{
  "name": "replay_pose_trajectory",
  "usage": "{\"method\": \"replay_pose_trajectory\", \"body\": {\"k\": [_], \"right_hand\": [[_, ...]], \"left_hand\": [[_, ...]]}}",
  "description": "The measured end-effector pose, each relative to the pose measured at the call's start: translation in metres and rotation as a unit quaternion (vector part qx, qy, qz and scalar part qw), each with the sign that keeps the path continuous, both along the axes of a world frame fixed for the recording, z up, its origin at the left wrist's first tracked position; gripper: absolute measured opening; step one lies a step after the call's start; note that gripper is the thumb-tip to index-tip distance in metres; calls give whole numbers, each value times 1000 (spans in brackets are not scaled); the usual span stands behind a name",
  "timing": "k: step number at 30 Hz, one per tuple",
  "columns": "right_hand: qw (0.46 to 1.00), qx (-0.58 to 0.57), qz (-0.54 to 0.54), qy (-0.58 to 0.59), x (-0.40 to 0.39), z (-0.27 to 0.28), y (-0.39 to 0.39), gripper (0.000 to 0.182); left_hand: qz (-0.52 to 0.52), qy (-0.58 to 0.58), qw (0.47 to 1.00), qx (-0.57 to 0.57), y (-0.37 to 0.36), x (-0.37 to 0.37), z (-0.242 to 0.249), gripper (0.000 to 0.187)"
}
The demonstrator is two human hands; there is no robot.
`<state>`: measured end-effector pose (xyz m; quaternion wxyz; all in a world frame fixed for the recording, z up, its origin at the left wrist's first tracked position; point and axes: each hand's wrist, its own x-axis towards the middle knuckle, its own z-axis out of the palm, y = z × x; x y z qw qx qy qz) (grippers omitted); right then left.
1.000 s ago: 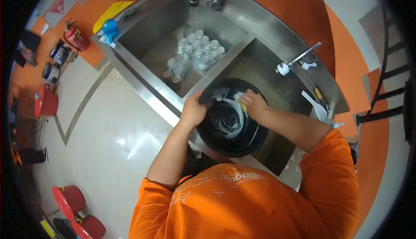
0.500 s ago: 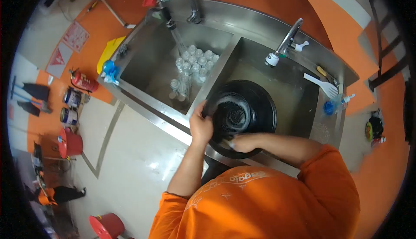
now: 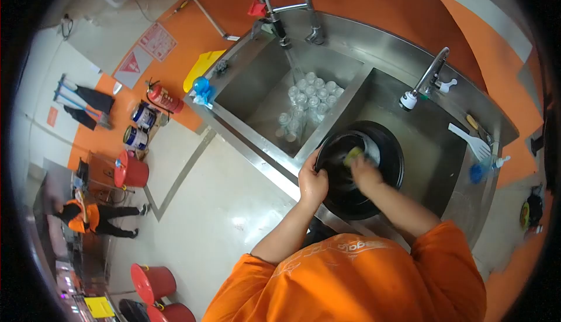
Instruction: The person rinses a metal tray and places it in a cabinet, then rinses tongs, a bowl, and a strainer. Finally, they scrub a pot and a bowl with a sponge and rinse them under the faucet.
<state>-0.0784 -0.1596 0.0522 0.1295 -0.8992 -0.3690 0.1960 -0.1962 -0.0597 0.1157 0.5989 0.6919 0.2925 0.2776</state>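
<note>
A round black tub (image 3: 392,157) with white suds inside sits tilted over the near edge of the right sink basin. My left hand (image 3: 314,183) is closed on its left rim, thumb toward the inside. Inside the tub, my right hand (image 3: 367,175) presses a yellow-green sponge (image 3: 352,156) against the inner wall; the hand is slightly blurred, and its fingers partly cover the sponge. Cloudy water (image 3: 418,141) lies in the basin around the tub.
Upside-down clear glasses (image 3: 310,100) stand in the left basin under a running spray tap (image 3: 281,33). A second tap (image 3: 429,79) overhangs the right basin. A white slotted spatula (image 3: 472,142) and blue soap bottle (image 3: 480,171) lie right. Another person (image 3: 87,214) stands far left.
My right hand has moved the sponge from the tub's near side up to its middle. The tub leans more to the left. The whole view has shifted, showing more of the left side.
</note>
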Motion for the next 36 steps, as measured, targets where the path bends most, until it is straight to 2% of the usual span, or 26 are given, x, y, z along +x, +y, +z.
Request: {"method": "replay_pose_trajectory", "body": {"k": [1,2,3,5,7,8,9,10,11,13,14,15,16,19,21,23,25,26,27,29,31,32,33,35,36], "right_hand": [[994,-14,-24,102,-20,24,2,44],[998,15,66,11,-30,-2,8,47],[995,45,92,-9,-27,-24,5,46],[983,104,139,-54,-8,-14,16,44],[991,19,98,-91,24,-1,25,39],[981,34,106,-161,34,9,12,32],[981,8,72,-180,38,0,3,29],[992,-41,56,-106,31,-9,0,30],[995,-87,39,-32,18,-17,-2,33],[983,-73,-64,159,-23,-29,-1,43],[991,-47,-30,119,-47,-11,2,41],[988,44,39,146,-52,-26,12,41],[983,75,84,148,-50,-25,23,39],[967,98,235,-4,-18,-47,43,38],[980,117,124,-105,-7,-2,38,35],[985,127,-99,62,25,-8,39,34],[991,105,-38,-78,39,-12,15,38],[984,99,-125,79,35,-11,13,40],[968,93,-171,156,20,-12,14,36],[985,106,62,118,-11,-18,5,37],[990,79,110,33,-30,-4,6,38],[990,108,90,31,-24,-8,11,36],[948,164,222,-160,-7,-21,15,31],[989,146,-22,-29,13,21,24,26],[979,183,-23,-90,23,11,27,24]], "left_hand": [[-3,4,1000,26,-2,1,2,52],[-8,10,999,50,-4,2,6,53],[-14,17,997,73,-7,3,7,53],[-11,0,996,87,-6,5,-7,52],[7,7,999,46,-3,1,-4,51],[14,-7,1000,22,-1,-2,-3,51],[19,-18,1000,1,1,-4,-4,50],[38,-12,999,35,1,-6,-7,53],[45,-36,998,-11,-4,-6,0,52],[19,-57,998,-16,-3,-6,-2,52],[11,-56,998,-17,-5,-6,-3,53],[5,-58,998,-16,-8,-5,-3,54],[-1,-59,998,-15,-10,-5,-3,55],[0,-11,996,83,-9,-3,-8,56],[9,-38,998,45,-9,-4,-9,57],[11,-57,998,16,-8,-4,-7,57],[12,-64,998,-4,-9,-7,-3,57],[14,-65,998,3,-9,-7,-5,57],[15,-68,998,10,-9,-5,-8,57],[11,-61,998,18,-10,-3,-11,56],[3,-40,999,25,-9,-5,-13,55],[6,-42,999,24,-9,-5,-12,55],[8,-44,999,24,-10,-5,-9,54],[14,-50,999,11,-10,-5,-7,53],[14,-54,998,-1,-11,-6,-7,52]]}}
